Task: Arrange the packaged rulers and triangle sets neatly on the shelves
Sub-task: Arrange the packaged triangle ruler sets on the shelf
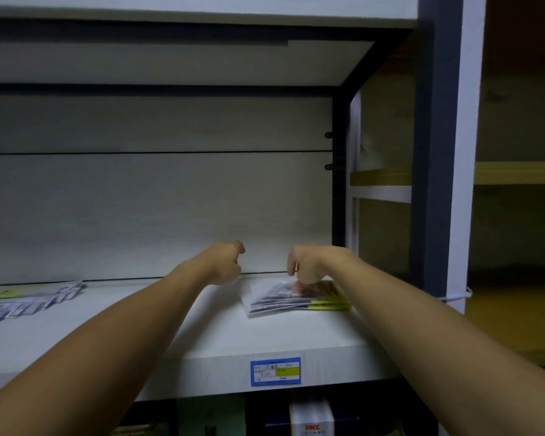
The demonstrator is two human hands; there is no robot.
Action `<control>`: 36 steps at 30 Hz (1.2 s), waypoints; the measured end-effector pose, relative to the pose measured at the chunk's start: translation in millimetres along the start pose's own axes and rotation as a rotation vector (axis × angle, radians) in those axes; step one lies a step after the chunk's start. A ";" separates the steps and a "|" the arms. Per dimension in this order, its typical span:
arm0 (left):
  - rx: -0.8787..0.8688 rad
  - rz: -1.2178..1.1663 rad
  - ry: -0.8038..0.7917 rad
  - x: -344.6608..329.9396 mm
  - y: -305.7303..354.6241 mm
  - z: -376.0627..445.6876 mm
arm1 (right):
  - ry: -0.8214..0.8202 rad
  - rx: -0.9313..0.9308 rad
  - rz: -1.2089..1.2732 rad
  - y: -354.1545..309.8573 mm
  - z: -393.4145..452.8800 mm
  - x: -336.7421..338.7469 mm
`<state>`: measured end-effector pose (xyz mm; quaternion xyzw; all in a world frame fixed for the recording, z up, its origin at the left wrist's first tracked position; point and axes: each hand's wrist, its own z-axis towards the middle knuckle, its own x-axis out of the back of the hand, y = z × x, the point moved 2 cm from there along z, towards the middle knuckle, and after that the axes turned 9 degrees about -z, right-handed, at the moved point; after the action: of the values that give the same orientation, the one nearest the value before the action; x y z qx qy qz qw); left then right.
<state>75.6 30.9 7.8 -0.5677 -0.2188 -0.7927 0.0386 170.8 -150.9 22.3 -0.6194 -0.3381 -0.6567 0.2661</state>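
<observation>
White laminate forms the shelf (pixel 202 335) that both bare forearms reach across, stretched nearly straight from the lower corners towards the back panel. The left hand (pixel 225 262) hangs just above the shelf surface near the rear edge, wrist bent slightly down, fingers curled into a loose fist with nothing in it. The right hand (pixel 309 265) is angled downward from a raised wrist, its fingertips pinching the upper edge of the top clear packet in a small stack of packaged rulers (pixel 296 298). That stack lies flat on the right part of the shelf, close to the back panel and beside the dark upright post (pixel 339 171), its packets fanned a little, with yellow-green header cards at the right end. The two hands are apart, the left one clear of the stack.

A second group of packets (pixel 29 302) lies flat at the far left of the same shelf, blurred, with a pale green label on top. A blue-bordered price tag (pixel 275 371) is stuck to the shelf's front edge below the stack.
</observation>
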 end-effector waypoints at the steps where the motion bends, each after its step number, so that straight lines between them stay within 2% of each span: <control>1: 0.004 0.007 -0.010 -1.9 -1.5 0.0 | 0.004 0.012 0.016 -0.1 0.6 -1.4; 6: -0.021 0.049 -0.034 -10.9 -3.5 9.6 | 0.034 0.078 0.095 5.4 10.2 -6.7; 11: -0.062 0.066 -0.011 -6.6 -0.7 12.6 | 0.244 0.154 0.208 0.4 20.0 1.6; 14: -0.073 0.074 0.011 0.1 -9.9 6.1 | 0.288 0.193 0.214 -16.7 27.8 4.3; 20: -0.066 0.088 0.011 20.0 -46.4 -14.0 | 0.317 0.258 0.164 -71.2 48.5 7.5; 26: -0.060 0.094 0.000 50.4 -111.5 -26.9 | 0.342 0.291 0.110 -152.4 67.3 17.1; 36: -0.181 0.090 -0.052 81.2 -219.7 -28.5 | 0.306 0.093 0.066 -265.3 101.6 28.1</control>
<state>-46.2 233.1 8.3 -0.5985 -0.1216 -0.7917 0.0169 28.8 96.7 20.3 -0.5098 -0.3030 -0.7178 0.3647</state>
